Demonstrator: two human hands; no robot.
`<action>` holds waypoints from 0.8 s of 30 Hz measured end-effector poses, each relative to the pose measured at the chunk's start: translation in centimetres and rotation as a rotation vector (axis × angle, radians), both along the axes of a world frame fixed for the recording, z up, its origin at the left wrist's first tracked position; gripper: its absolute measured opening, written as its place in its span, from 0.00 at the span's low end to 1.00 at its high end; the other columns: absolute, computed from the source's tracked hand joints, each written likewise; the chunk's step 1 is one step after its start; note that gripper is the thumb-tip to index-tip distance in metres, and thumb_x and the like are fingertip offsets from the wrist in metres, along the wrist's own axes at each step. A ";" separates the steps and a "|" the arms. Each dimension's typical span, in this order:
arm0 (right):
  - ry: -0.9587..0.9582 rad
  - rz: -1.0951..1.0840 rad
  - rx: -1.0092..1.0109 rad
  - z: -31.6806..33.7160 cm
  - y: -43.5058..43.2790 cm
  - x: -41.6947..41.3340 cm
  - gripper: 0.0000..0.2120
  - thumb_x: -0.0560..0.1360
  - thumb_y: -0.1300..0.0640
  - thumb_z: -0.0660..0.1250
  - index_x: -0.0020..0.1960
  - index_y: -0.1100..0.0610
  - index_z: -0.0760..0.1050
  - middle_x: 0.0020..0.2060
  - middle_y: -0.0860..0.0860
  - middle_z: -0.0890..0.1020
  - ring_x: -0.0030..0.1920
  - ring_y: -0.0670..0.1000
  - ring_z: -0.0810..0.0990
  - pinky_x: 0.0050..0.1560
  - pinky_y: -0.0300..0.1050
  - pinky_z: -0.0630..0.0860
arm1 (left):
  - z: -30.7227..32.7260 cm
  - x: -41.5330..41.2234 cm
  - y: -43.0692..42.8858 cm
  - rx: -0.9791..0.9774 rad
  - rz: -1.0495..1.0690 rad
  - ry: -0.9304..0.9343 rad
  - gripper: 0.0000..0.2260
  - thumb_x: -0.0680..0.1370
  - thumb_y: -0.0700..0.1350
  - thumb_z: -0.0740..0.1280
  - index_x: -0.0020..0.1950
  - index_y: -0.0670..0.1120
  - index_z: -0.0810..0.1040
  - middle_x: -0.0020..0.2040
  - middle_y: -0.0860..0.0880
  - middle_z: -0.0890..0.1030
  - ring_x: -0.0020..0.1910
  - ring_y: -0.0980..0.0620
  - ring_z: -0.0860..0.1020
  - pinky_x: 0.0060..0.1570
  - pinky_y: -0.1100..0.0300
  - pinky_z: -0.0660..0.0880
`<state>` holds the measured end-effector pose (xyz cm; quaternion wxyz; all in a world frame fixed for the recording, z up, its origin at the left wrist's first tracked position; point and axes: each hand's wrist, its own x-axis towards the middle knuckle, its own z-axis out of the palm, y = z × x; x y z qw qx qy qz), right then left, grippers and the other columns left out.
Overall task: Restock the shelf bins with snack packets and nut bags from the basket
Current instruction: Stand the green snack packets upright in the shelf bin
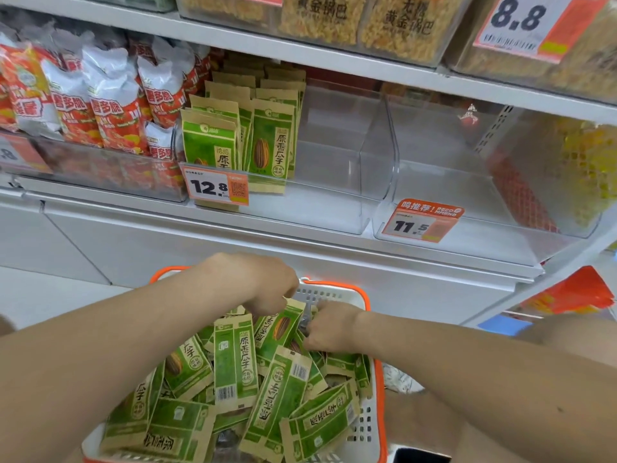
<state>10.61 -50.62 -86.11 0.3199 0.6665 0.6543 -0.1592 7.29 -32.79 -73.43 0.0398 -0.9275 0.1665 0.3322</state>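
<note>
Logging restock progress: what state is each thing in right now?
Basket, piled with green packets.
Left hand, gripping a packet's top edge.
Right hand, curled among packets; grip unclear.
12.8 bin, partly filled, packets upright on its left.
11.5 bin, no packets visible inside.

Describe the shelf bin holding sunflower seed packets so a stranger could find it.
On the middle shelf, look right of the red snack bags. The clear bin carries a 12.8 price tag; unlike the empty 11.5 bin beside it, it holds upright sunflower seed packets.
</note>
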 end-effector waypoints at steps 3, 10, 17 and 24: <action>-0.004 0.025 -0.006 -0.3 0.3 0.3 0.18 0.77 0.56 0.74 0.66 0.50 0.77 0.50 0.52 0.83 0.53 0.57 0.83 0.59 0.56 0.78 | 0.3 0.0 0.7 -0.019 0.022 -0.008 0.18 0.86 0.47 0.58 0.75 0.52 0.72 0.70 0.47 0.75 0.65 0.45 0.76 0.60 0.52 0.75; 0.000 -0.150 -0.069 1.3 1.0 1.1 0.03 0.79 0.61 0.72 0.52 0.59 0.80 0.41 0.52 0.78 0.42 0.55 0.79 0.48 0.51 0.81 | -0.1 -0.3 1.9 -0.041 0.059 0.003 0.18 0.85 0.46 0.59 0.75 0.53 0.72 0.71 0.48 0.75 0.67 0.45 0.75 0.64 0.50 0.74; 0.346 -0.620 0.311 8.0 4.0 3.6 0.05 0.79 0.57 0.71 0.52 0.56 0.76 0.49 0.52 0.80 0.47 0.54 0.78 0.43 0.48 0.72 | 1.2 0.8 2.8 -0.080 0.129 -0.094 0.19 0.85 0.48 0.60 0.77 0.49 0.70 0.70 0.45 0.77 0.67 0.43 0.76 0.64 0.50 0.75; 0.555 -0.891 0.707 14.3 5.0 4.1 0.09 0.81 0.56 0.70 0.49 0.56 0.70 0.40 0.50 0.77 0.40 0.51 0.73 0.37 0.45 0.68 | 4.8 1.6 5.6 -0.317 0.579 -0.405 0.28 0.87 0.58 0.52 0.41 0.40 0.79 0.41 0.40 0.86 0.39 0.39 0.84 0.43 0.50 0.82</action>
